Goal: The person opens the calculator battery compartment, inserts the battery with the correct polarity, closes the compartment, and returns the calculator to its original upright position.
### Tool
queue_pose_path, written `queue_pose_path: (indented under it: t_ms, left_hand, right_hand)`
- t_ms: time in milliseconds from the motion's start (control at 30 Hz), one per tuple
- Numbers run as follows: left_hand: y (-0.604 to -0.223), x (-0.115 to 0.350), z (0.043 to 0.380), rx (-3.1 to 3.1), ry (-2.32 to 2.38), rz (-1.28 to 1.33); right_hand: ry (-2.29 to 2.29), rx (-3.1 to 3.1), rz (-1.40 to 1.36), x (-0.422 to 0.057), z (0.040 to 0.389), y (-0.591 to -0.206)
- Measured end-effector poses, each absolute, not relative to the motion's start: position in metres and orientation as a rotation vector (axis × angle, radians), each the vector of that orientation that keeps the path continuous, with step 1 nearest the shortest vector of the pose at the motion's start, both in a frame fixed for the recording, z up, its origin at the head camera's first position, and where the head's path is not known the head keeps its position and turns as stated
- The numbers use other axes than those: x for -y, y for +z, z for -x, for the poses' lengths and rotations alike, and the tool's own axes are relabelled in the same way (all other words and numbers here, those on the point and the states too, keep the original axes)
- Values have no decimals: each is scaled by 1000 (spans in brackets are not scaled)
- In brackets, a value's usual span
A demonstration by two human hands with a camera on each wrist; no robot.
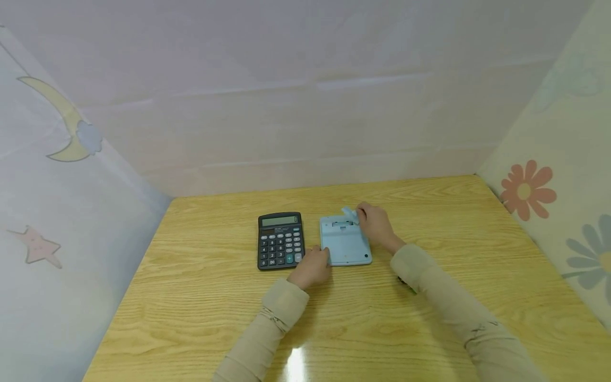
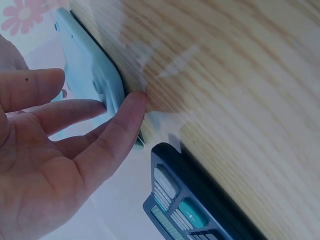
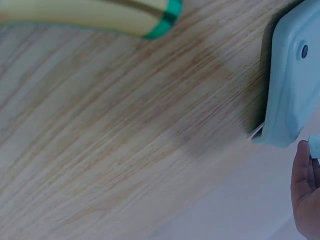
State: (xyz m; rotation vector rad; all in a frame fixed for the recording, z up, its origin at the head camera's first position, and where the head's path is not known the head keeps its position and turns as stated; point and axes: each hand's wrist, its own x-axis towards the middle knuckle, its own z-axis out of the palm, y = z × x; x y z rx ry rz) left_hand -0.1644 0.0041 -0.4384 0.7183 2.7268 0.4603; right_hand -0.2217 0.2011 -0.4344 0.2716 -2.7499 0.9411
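Note:
A light blue calculator lies face down, its battery compartment uncovered near the far edge. My right hand pinches a small light blue battery cover, held tilted over that compartment. In the right wrist view, part of the cover shows at the fingertips of the right hand. At the calculator's near left corner is my left hand. The left wrist view shows its fairly straight fingers touching the side of the blue calculator, the thumb lifted away.
A black desk calculator lies face up just left of the blue one, close by the left hand. A battery-like cylinder, yellowish with a green end, lies on the wooden table near the right forearm. Patterned cloth walls surround the table.

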Motion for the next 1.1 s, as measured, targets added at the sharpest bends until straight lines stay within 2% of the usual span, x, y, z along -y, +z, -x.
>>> queue_pose_path:
  t_ms: [767, 1100]
  left_hand:
    - [-439, -5, 164, -2719, 446, -702]
    - [-439, -7, 163, -2726, 426, -687]
  right_hand:
    - [1304, 2693, -12, -228, 213, -432]
    - [1275, 2726, 109, -246, 215, -441]
